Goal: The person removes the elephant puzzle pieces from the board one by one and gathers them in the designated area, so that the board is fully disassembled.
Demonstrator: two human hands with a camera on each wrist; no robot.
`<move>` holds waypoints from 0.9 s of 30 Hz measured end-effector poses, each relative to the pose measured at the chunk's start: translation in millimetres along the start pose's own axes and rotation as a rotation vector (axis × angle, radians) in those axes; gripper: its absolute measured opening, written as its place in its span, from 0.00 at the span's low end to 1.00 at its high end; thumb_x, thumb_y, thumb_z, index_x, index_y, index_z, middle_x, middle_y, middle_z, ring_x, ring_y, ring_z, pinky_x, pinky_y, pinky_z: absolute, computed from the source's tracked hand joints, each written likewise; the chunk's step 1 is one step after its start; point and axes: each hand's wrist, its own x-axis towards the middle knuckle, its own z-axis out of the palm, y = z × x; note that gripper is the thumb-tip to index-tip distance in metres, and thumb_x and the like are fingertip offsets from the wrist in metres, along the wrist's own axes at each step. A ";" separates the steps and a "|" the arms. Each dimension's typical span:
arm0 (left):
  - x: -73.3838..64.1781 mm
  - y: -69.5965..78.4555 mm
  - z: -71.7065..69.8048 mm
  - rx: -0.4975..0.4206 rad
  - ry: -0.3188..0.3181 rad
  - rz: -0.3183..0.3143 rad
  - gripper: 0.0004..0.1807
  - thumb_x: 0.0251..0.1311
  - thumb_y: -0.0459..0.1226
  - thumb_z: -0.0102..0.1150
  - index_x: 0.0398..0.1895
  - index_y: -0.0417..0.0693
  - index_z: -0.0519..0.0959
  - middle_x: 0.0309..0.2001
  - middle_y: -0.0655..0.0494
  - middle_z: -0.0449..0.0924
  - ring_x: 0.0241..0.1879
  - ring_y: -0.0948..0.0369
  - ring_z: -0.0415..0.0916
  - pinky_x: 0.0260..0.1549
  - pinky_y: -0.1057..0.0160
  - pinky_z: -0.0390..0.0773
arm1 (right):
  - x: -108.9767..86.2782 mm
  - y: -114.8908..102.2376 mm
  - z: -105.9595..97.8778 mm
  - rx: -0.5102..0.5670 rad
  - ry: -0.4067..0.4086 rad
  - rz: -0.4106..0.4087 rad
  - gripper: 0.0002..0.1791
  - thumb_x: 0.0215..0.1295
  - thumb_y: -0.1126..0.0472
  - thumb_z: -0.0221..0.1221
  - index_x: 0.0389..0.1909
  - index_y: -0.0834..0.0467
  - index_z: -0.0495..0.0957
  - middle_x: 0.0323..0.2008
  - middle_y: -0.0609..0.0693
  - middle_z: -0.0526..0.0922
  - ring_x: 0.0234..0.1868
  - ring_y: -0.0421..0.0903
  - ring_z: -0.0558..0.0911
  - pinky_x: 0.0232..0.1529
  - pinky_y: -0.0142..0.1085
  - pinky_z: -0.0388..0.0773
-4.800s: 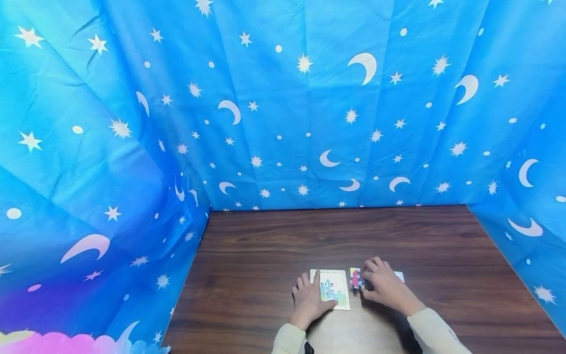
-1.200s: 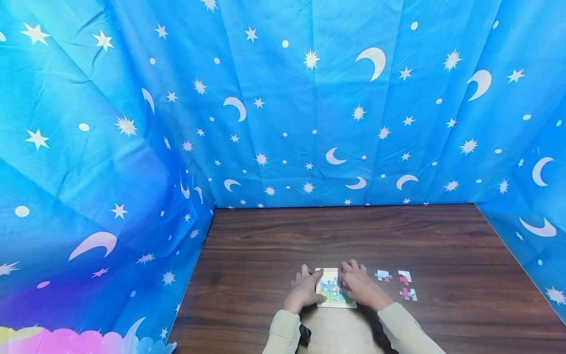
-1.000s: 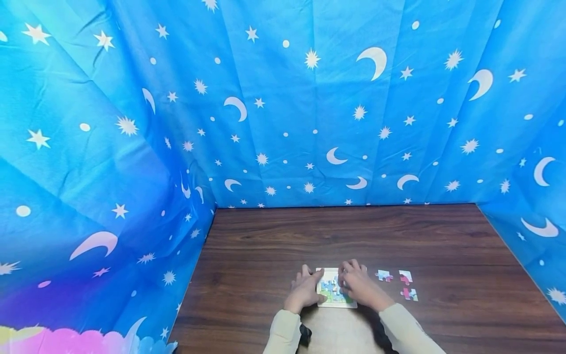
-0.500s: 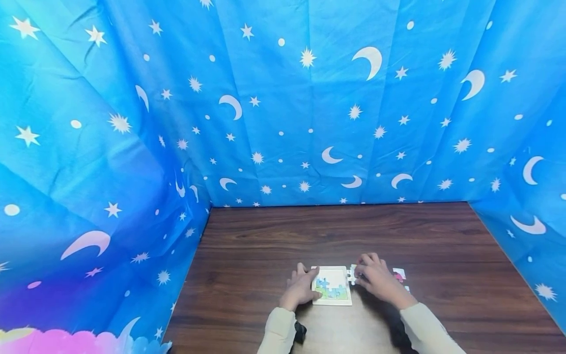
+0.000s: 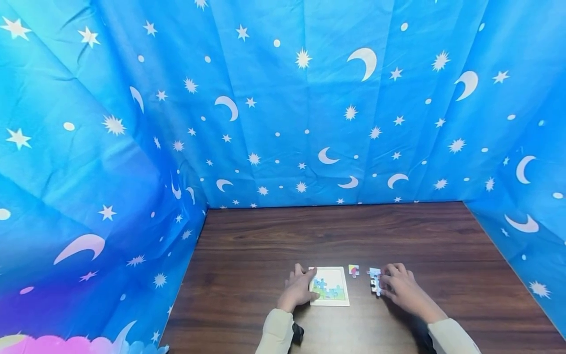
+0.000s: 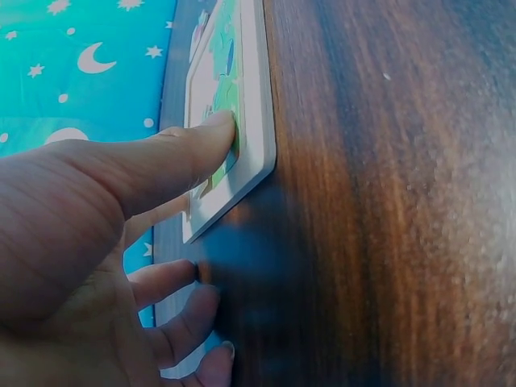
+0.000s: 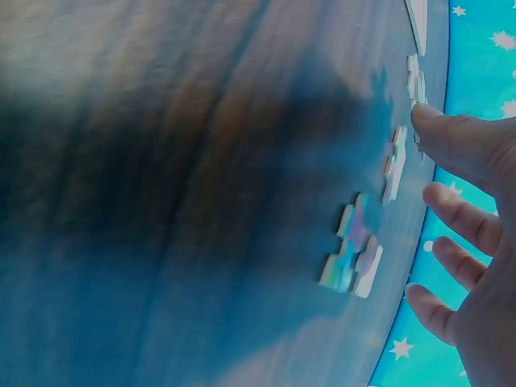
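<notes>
In the head view a small white puzzle tray (image 5: pixel 347 295) lies on the table, with joined green and blue pieces (image 5: pixel 332 292) along its near side and left. My left hand (image 5: pixel 297 290) rests at its left edge; the thumb (image 6: pixel 181 157) presses the near corner while the other fingers lie loosely beside the rim. Right of the tray, my right hand (image 5: pixel 404 291) pinches a pale puzzle piece (image 5: pixel 376 286) between thumb and fingertips. Just behind it is a light blue piece (image 5: pixel 374 271). A yellow and pink piece (image 5: pixel 353 270) lies between tray and hand.
More loose pieces (image 7: pixel 355 246), pink and teal, lie on the table beneath the right hand in the right wrist view. The dark wooden table (image 5: pixel 265 236) meets a blue star-and-moon curtain (image 5: pixel 265 98) at the back and sides.
Over the last second my right hand has left the tray and moved right with a piece in its fingertips. My left hand has stayed at the tray's left edge.
</notes>
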 end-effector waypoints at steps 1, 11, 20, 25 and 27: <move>-0.2 -0.6 -0.3 -0.003 0.002 0.000 0.41 0.54 0.43 0.75 0.73 0.54 0.71 0.53 0.48 0.63 0.46 0.52 0.64 0.47 0.47 0.67 | -1.3 0.8 0.4 -0.002 0.000 0.001 0.15 0.50 0.63 0.75 0.22 0.47 0.77 0.43 0.55 0.78 0.49 0.62 0.72 0.43 0.62 0.69; -1.9 -4.4 1.9 -0.010 0.018 0.015 0.41 0.54 0.43 0.75 0.73 0.56 0.71 0.51 0.49 0.63 0.46 0.52 0.64 0.46 0.46 0.67 | -10.0 2.5 9.8 -0.004 -0.016 0.008 0.16 0.50 0.62 0.75 0.21 0.45 0.76 0.41 0.52 0.76 0.49 0.63 0.72 0.43 0.65 0.67; -1.9 -3.7 4.5 -0.010 0.035 0.025 0.40 0.54 0.42 0.75 0.72 0.54 0.72 0.53 0.47 0.63 0.46 0.52 0.63 0.44 0.48 0.66 | 16.9 -15.8 19.0 0.045 0.129 -0.029 0.12 0.48 0.66 0.75 0.24 0.50 0.81 0.41 0.53 0.79 0.47 0.57 0.73 0.41 0.57 0.68; -0.6 -6.2 8.3 0.010 0.043 0.005 0.41 0.54 0.43 0.75 0.73 0.57 0.71 0.52 0.49 0.63 0.46 0.53 0.64 0.43 0.50 0.65 | 44.4 -42.7 38.0 0.061 0.169 -0.153 0.08 0.49 0.64 0.75 0.26 0.53 0.84 0.38 0.52 0.79 0.44 0.55 0.73 0.37 0.51 0.69; -0.7 -6.5 7.6 0.019 0.039 0.000 0.41 0.54 0.44 0.75 0.73 0.58 0.71 0.52 0.49 0.63 0.46 0.52 0.64 0.43 0.49 0.66 | 53.0 -53.6 44.6 0.085 0.146 -0.161 0.07 0.51 0.64 0.74 0.27 0.53 0.84 0.39 0.52 0.79 0.44 0.55 0.73 0.38 0.52 0.69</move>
